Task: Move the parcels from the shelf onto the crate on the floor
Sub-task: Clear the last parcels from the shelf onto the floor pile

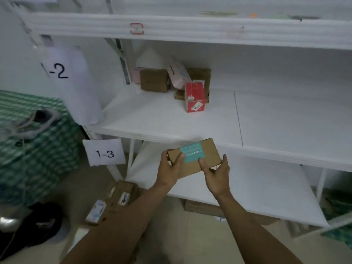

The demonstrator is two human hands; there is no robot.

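Parcel (205,151), brown with a teal label, is hanging in mid-air just in front of the shelf (171,121) edge, not touching it. Left hand (169,172) is gripping its left end and right hand (217,178) the right end, fingers (180,159) curling round, thumbs on top. Likely step: carrying it down to the floor parcels (122,195) lying lower left; crate itself hard to make out. Doing it well means holding it level with both hands, swinging left and down, and setting it flat beside the others. Red box (195,97) and brown boxes (154,80) are sitting at the shelf back.
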